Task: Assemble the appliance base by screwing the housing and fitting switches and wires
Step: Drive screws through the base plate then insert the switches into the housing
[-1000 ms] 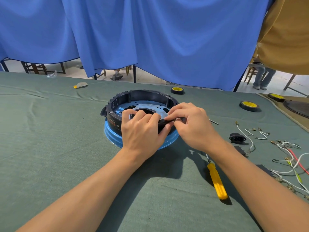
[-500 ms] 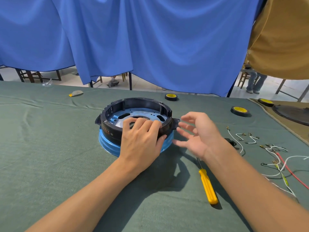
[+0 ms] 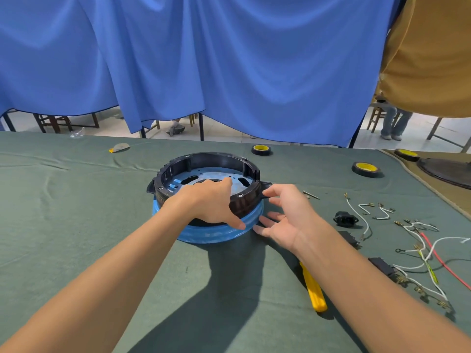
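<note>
Green cloth [image 3: 76, 225] covers the table under a blue curtain [image 3: 229, 59]. At its middle I see the black housing [image 3: 211, 159] seated on the blue base [image 3: 204, 236]. The left hand [image 3: 211, 202] clamps the housing's near rim, fingers inside, thumb outside. The right hand [image 3: 285, 215] hovers with fingers spread just beside the base's right edge, holding nothing. By the right forearm lie a yellow screwdriver [image 3: 314, 289] and loose wires [image 3: 428, 250].

Black housing ring [image 3: 209, 159] on blue base [image 3: 211, 235]; green tabletop cloth [image 3: 63, 212]; yellow screwdriver handle [image 3: 314, 291]; blue curtain [image 3: 229, 59]; white, red wires [image 3: 430, 250]; black-yellow tape rolls [image 3: 366, 169]
</note>
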A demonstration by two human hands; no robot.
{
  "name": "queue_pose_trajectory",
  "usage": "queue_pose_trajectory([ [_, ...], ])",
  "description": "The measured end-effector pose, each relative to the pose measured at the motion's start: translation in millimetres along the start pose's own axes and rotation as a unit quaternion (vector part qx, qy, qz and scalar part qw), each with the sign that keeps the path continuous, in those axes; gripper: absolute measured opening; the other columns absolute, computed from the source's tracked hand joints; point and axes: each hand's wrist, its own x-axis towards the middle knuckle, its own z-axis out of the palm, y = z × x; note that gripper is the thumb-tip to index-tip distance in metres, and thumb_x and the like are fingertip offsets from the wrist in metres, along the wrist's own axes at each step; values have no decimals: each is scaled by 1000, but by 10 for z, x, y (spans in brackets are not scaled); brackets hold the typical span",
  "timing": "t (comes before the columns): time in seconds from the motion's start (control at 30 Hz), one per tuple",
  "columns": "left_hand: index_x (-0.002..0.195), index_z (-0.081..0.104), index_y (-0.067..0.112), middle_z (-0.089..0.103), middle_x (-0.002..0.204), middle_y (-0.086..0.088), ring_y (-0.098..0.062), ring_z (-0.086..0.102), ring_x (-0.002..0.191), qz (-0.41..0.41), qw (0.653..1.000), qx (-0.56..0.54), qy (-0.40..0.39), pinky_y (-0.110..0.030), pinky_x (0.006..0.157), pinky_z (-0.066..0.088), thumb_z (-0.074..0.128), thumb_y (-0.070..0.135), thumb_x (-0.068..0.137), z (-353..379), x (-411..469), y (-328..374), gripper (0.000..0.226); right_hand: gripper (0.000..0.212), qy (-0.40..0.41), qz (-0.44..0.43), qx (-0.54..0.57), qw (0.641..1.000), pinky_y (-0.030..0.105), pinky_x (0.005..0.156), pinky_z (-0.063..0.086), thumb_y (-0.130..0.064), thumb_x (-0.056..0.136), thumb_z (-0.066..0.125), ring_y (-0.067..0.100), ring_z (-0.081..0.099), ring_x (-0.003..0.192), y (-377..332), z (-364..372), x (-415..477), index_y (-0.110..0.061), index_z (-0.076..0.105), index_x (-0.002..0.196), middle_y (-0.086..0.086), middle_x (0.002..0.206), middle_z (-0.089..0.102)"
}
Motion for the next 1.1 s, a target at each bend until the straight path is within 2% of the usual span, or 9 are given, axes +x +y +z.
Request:
queue_pose_trajectory([
  [0.17, 131, 38, 21, 55, 116, 2, -25, 52, 100, 3, 998, -55, 17, -45, 89, 47, 76, 68, 62, -115, -32, -37, 92, 36, 14, 9, 2, 1000, 55, 90, 47, -5, 81, 56, 37, 54, 108, -2, 8, 43, -11, 49, 115, 18, 113, 51],
  [0.33, 134, 34, 21, 52, 105, 3, -25, 54, 93, 1, 998, -57, 36, -38, 77, 45, 74, 68, 65, -241, -158, 67, 93, 21, -25, 63, 65, 996, 48, 57, 54, -6, 96, 46, 39, 67, 81, 17, -27, 54, -2, 52, 116, 25, 101, 65],
  [0.4, 126, 36, 21, 56, 100, 2, -26, 54, 87, 11, 993, 15, 113, -38, 70, 41, 69, 72, 67, -183, -258, 114, 85, 20, -34, 68, 67, 995, 45, 53, 54, -7, 97, 45, 38, 69, 72, 17, -36, 57, -2, 55, 113, 25, 92, 68],
  [0.5, 122, 40, 20, 62, 110, 2, -26, 58, 94, 67, 947, 105, 296, -37, 73, 39, 62, 72, 74, 10, -420, 145, 74, 19, -57, 70, 84, 992, 42, 48, 56, -6, 97, 46, 37, 71, 60, 13, -31, 34, 1, 57, 110, 24, 82, 71],
  [0.57, 126, 47, 16, 62, 116, 1, -26, 60, 102, 91, 924, 112, 354, -40, 84, 43, 65, 67, 74, 121, -515, 145, 75, 19, -67, 70, 91, 991, 42, 45, 56, -6, 97, 46, 37, 70, 57, 7, -20, 12, 2, 57, 109, 24, 79, 71],
  [0.63, 123, 56, 8, 66, 114, -5, -29, 64, 97, 102, 908, 107, 392, -43, 82, 48, 76, 60, 69, 197, -568, 120, 78, 19, -73, 69, 93, 991, 41, 44, 55, -6, 97, 45, 36, 70, 59, 9, -9, -8, 3, 57, 109, 23, 81, 70],
  [0.73, 117, 60, 4, 69, 110, -8, -29, 67, 91, 116, 890, 113, 426, -43, 75, 51, 82, 54, 64, 242, -594, 99, 77, 18, -87, 66, 93, 990, 45, 50, 55, -5, 97, 45, 38, 70, 69, -3, -1, -52, 4, 57, 107, 23, 80, 70],
  [0.87, 120, 58, 3, 66, 112, -9, -31, 65, 96, 110, 890, 123, 425, -44, 81, 50, 83, 48, 58, 252, -606, 101, 81, 15, -102, 66, 109, 987, 47, 56, 57, -3, 97, 47, 39, 68, 79, -43, -5, -111, 2, 58, 106, 23, 77, 71],
  [1.1, 117, 59, -3, 65, 101, -13, -32, 64, 84, 74, 883, 102, 452, -42, 73, 50, 84, 29, 47, 215, -585, 139, 80, 14, -135, 41, 116, 983, 45, 75, 56, 1, 97, 45, 37, 67, 93, -58, -9, -163, 0, 56, 105, 22, 94, 70],
])
